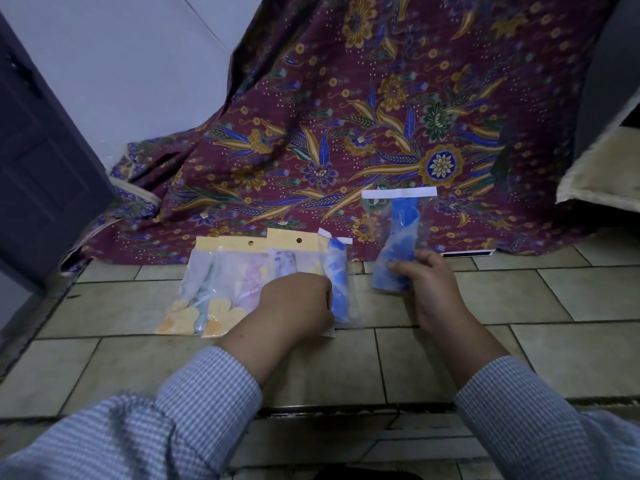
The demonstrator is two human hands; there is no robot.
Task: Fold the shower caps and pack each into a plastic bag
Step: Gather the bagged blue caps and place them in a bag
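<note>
Floor (519,299) of pale rectangular tiles with dark grout lines, worn and a bit stained. Large maroon cloth (381,116) with gold, blue and green flower and leaf print, draped down from above and spreading onto the floor at its lower edge; folds bunch at its left side. Dark door (41,174) with panels at far left, standing by a plain pale wall (138,64). Cream cushion or mattress edge (595,174) at far right, partly under a dark shape above it. Thin dark flat thing (467,253) peeks from under the cloth hem; cannot tell what.
</note>
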